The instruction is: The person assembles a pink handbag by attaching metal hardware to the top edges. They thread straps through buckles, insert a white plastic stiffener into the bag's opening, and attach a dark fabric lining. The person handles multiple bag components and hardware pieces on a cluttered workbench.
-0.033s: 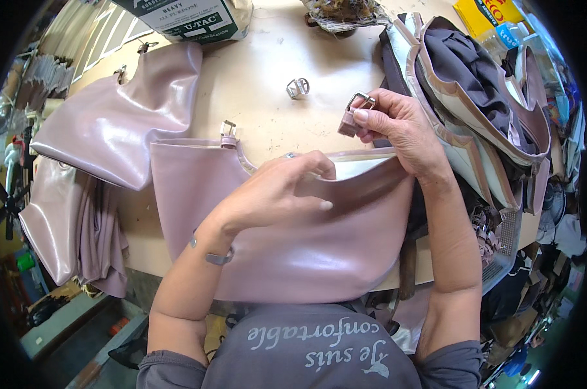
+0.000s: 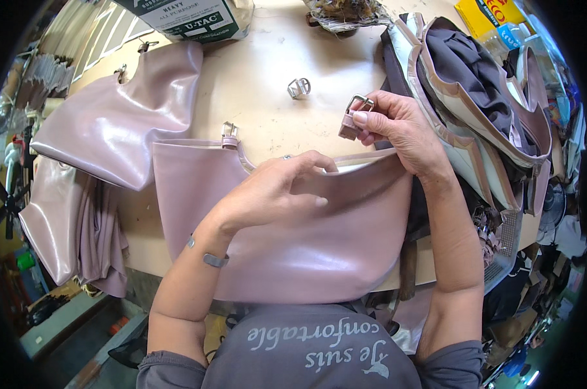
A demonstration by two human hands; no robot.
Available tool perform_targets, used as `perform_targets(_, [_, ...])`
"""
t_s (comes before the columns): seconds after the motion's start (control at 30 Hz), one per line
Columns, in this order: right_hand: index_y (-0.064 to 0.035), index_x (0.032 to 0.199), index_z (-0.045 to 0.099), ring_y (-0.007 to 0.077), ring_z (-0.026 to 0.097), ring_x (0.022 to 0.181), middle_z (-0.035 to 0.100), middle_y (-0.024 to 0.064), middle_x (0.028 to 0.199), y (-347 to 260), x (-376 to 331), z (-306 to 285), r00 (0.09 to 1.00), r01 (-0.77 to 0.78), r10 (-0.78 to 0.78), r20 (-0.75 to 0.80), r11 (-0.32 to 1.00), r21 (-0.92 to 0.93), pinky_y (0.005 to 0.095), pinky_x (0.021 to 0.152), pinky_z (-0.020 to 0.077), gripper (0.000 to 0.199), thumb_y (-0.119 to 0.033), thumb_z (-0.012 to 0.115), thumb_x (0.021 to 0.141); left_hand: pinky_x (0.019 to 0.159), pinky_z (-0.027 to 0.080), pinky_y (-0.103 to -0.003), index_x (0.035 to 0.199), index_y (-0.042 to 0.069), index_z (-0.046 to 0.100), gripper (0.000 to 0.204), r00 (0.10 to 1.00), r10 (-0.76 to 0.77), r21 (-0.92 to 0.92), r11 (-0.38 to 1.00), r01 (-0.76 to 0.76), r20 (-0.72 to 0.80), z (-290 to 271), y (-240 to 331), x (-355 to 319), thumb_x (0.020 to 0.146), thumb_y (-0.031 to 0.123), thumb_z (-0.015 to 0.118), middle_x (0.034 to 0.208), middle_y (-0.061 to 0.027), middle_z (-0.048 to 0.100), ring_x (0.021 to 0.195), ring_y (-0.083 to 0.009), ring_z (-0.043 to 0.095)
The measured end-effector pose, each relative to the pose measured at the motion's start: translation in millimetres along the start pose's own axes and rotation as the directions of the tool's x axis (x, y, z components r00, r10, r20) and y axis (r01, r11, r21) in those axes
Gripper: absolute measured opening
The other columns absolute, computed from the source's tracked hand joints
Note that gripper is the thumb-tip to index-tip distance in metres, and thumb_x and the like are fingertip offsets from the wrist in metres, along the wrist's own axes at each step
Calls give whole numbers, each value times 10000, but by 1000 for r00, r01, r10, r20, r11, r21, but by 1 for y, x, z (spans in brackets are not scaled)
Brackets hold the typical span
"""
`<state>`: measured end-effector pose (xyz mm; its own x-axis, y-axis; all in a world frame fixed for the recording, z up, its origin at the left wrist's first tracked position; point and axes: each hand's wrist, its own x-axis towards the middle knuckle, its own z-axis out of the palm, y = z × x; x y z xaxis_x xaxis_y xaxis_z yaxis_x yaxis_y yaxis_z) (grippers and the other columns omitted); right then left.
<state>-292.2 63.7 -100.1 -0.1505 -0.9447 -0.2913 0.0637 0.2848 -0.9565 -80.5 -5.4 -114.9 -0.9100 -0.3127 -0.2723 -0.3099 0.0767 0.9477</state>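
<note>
A dusty-pink leather bag lies in front of me, its curved mouth at the far side showing some pale lining. My left hand is over the bag's rim, fingers reaching to the mouth and thumb apart from them on the near side. Some of its fingertips are hidden at the rim. Between thumb and fingers, my right hand pinches a short pink leather buckle strap with a silver buckle, held above the bag's right end. Another buckle tab is fixed at the bag's left upper corner.
A loose silver buckle sits on the pale table. More pink bags are piled at left. Dark-lined bag pieces lie stacked at right. At the back stand a green-and-white can and a plastic-wrapped bundle.
My left hand has shifted slightly left, and less of the bag's pale lining shows at its mouth. The right hand still pinches the buckle strap in nearly the same place.
</note>
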Motion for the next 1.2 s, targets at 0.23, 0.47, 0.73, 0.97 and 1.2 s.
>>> perform_targets(0.23, [-34, 957, 539, 86, 579, 662, 587, 24, 819, -2, 20, 6, 925, -264, 277, 261, 961, -87, 218, 572, 511, 184, -196, 538, 870, 734, 433, -285, 916, 34, 577, 224, 965, -148, 245, 948, 201, -218, 9, 10, -1, 722, 95, 671, 772, -72, 564, 836, -187, 538])
perform_targets(0.47, [-22, 928, 518, 122, 571, 730, 575, 48, 834, 20, 35, 12, 786, -466, 510, 350, 860, -206, 275, 646, 492, 176, -191, 488, 889, 653, 472, -338, 833, 59, 565, 216, 897, 442, 687, 654, -318, -6, 40, 32, -29, 622, 54, 614, 805, -58, 585, 730, -238, 585])
perform_targets(0.73, [-29, 898, 580, 86, 517, 672, 574, 20, 797, 3, 31, -2, 874, -339, 316, 368, 941, -2, 250, 610, 498, 176, -191, 589, 831, 537, 410, -215, 942, 17, 565, 211, 913, 123, 206, 978, -44, -389, 31, 27, -18, 762, 68, 663, 772, -38, 552, 583, -92, 487])
perform_targets(0.97, [-19, 850, 591, 86, 549, 572, 589, 28, 719, -7, 28, -3, 863, -392, 354, 360, 919, 38, 223, 554, 500, 166, -178, 620, 816, 556, 405, -193, 979, -13, 578, 282, 909, -192, -182, 974, 132, -370, 21, 16, -3, 759, 127, 683, 756, 7, 539, 621, -35, 468])
perform_targets(1.2, [-14, 821, 590, 102, 588, 531, 622, 55, 708, -10, 36, 1, 834, -449, 415, 363, 894, 8, 207, 499, 499, 161, -161, 652, 793, 557, 399, -148, 931, -35, 621, 246, 899, -275, -297, 939, 174, -342, 18, 17, 3, 752, 114, 698, 744, 10, 593, 618, -10, 479])
